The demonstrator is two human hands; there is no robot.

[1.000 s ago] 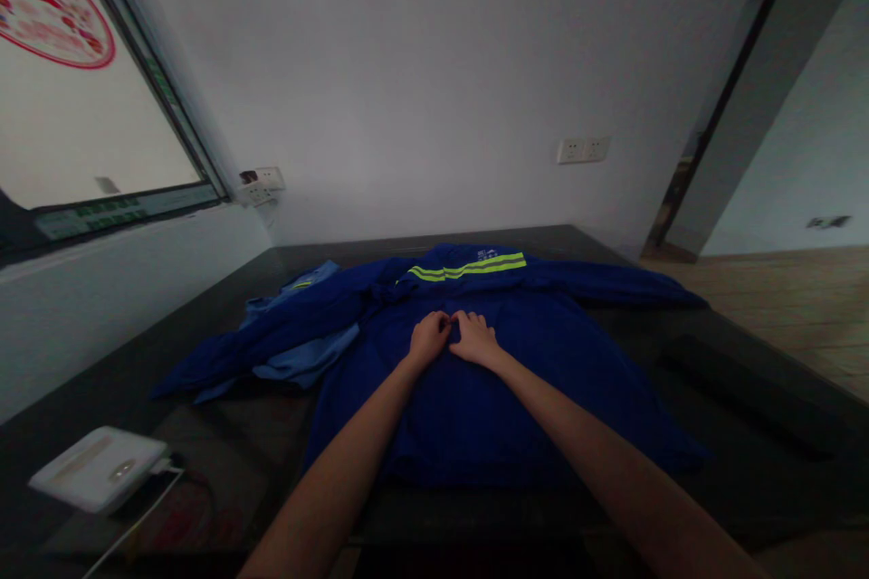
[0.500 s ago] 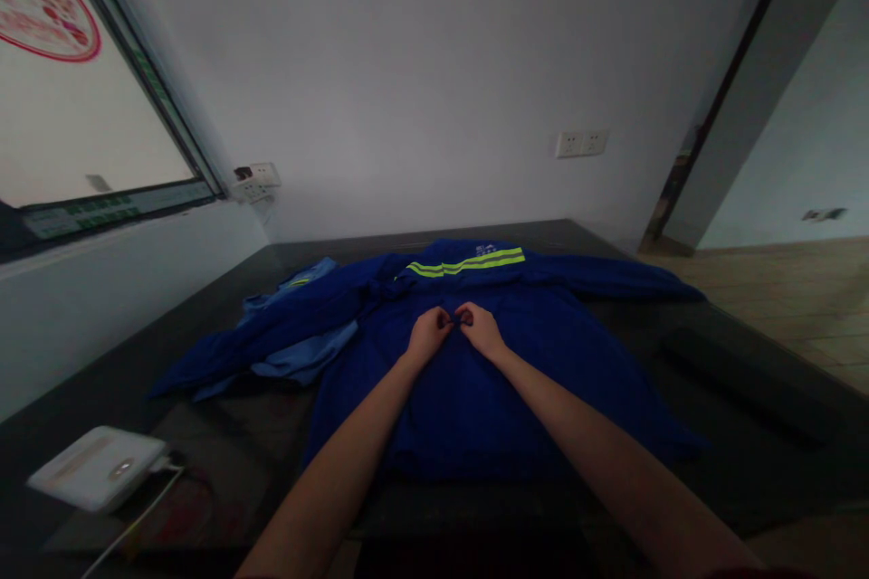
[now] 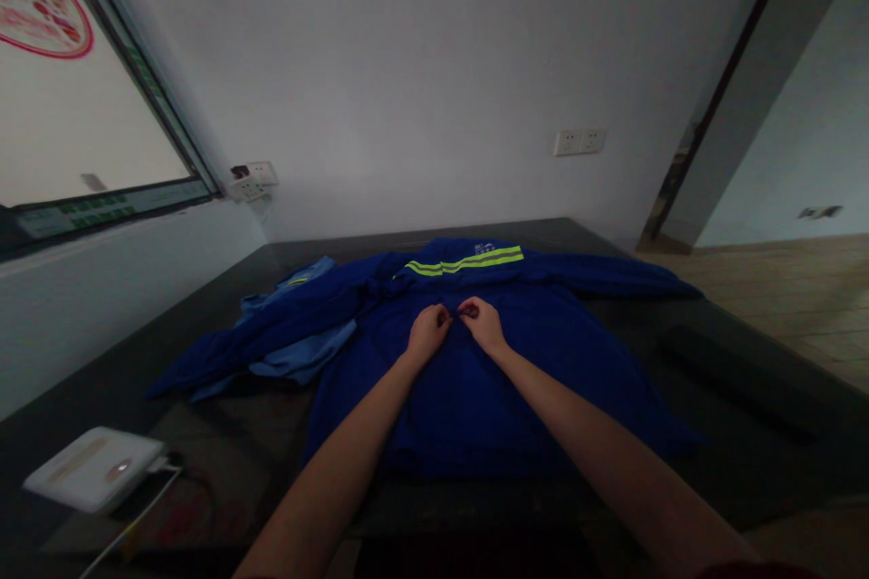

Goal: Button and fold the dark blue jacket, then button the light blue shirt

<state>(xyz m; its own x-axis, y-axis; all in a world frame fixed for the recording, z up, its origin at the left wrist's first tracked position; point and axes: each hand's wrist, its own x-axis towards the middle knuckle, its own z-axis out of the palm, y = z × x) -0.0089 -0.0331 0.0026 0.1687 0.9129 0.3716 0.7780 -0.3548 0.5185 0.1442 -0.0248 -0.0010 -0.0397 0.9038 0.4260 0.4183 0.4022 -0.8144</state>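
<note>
A dark blue work jacket (image 3: 475, 389) with yellow-green reflective stripes near its collar lies spread flat on a dark table (image 3: 733, 434), sleeves stretched out to both sides. My left hand (image 3: 427, 332) and my right hand (image 3: 481, 322) meet at the middle of the jacket's front, just below the collar. Both hands are closed in a pinch on the fabric along the front closure. What is between the fingertips is too small to make out.
A lighter blue garment (image 3: 299, 326) lies under the jacket's left sleeve. A white box (image 3: 91, 468) with a cable sits at the near left of the table. A dark flat bar (image 3: 733, 380) lies on the right. Wall sockets (image 3: 253, 182) are at the corner.
Both hands have shifted a little farther up the jacket front toward the collar, staying pinched together. The jacket has not moved.
</note>
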